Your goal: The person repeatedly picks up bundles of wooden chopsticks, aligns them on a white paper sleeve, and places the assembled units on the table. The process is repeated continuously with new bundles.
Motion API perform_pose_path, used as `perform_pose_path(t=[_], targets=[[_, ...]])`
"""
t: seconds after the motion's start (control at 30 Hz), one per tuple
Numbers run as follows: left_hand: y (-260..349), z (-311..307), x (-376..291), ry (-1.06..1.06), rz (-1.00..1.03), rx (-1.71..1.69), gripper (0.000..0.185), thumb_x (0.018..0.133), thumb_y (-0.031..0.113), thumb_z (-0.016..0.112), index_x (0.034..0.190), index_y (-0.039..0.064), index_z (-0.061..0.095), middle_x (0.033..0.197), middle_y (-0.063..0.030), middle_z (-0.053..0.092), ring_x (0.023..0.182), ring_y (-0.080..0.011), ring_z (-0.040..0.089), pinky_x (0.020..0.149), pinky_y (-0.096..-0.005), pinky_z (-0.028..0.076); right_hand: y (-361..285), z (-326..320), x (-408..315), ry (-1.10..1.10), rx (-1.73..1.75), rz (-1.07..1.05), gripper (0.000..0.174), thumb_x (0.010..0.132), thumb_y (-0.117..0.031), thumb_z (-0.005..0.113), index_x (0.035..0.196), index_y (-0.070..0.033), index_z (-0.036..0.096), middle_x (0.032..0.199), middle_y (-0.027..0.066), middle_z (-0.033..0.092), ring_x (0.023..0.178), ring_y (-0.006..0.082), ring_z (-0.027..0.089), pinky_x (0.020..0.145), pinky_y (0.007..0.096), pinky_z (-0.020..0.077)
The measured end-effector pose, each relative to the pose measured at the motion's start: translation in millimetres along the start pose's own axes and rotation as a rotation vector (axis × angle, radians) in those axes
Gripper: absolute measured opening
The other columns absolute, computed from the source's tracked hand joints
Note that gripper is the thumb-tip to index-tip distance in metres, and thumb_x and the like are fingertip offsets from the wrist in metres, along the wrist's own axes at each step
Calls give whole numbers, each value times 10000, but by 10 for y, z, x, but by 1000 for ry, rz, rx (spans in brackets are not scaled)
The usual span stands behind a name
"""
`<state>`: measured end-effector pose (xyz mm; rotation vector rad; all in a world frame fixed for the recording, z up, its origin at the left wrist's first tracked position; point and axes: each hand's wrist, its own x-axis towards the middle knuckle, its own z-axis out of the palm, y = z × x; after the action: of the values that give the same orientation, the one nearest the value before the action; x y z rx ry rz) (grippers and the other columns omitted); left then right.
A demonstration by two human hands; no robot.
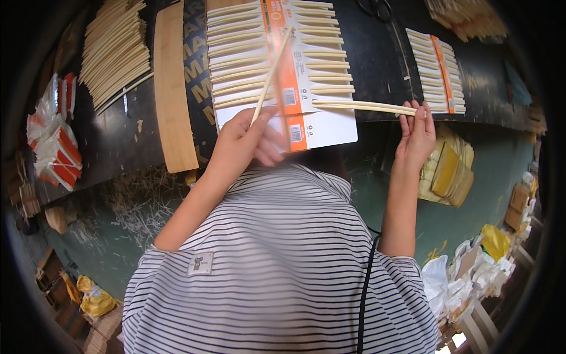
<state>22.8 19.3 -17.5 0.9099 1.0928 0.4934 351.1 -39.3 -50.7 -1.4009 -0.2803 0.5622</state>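
A white card [334, 128] with an orange printed band lies on the dark table before me. Several pairs of wooden chopsticks [241, 46] run crosswise through it, passing behind the band. My left hand [247, 137] is over the card's lower left, its fingers partly blurred. Between its thumb and index finger rises a single slanting chopstick [275, 73], crossing above the band. To the right, the fingertips of my right hand [416, 135] pinch the outer ends of a chopstick pair [367, 105]. The inner ends of that pair reach the band's right edge.
A flat wooden board [174, 97] lies left of the card. Beyond it are a pile of loose chopsticks [117, 57] and orange-and-white plastic packets [57, 146]. Another filled chopstick card [435, 73] lies at right. Scissors [380, 9] lie at the back; a yellow bundle [446, 166] is below the table edge.
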Motion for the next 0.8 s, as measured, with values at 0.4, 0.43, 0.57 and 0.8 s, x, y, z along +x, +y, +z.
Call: perform_pose_path(t=[0.4, 0.43, 0.57, 0.8], targets=[[-103, 40, -57, -11, 115, 110, 405, 1054, 250, 453, 1377, 8, 487, 755, -102, 673, 553, -121, 648, 479, -200, 517, 223, 376, -263, -172, 23, 226, 454, 1055, -210, 442, 1401, 80, 398, 1311, 243, 565, 1202, 317, 589, 1018, 420, 510], [-88, 26, -51, -56, 93, 153, 404, 1053, 251, 456, 1377, 13, 493, 758, -97, 673, 557, -115, 647, 483, -197, 516, 212, 380, -302, -159, 15, 178, 456, 1053, -206, 450, 1409, 74, 401, 1307, 235, 570, 1211, 300, 583, 1022, 412, 504], [-28, 42, -23, -121, -24, 239, 378, 1044, 247, 477, 1329, 12, 554, 740, -63, 660, 562, -90, 627, 494, -196, 509, 253, 422, -628, -463, -317, -27, 470, 1032, -184, 507, 1425, 61, 425, 1454, 156, 484, 1331, 211, 468, 1127, 333, 335], [22, 57, -146, -297, 81, 489, 298, 1036, 194, 482, 1240, 17, 608, 734, -32, 641, 566, -74, 597, 504, -211, 492, 194, 386, -371, -283, -331, 4, 413, 991, -186, 595, 1318, 57, 528, 1290, 156, 604, 1127, 185, 597, 927, 277, 481]])
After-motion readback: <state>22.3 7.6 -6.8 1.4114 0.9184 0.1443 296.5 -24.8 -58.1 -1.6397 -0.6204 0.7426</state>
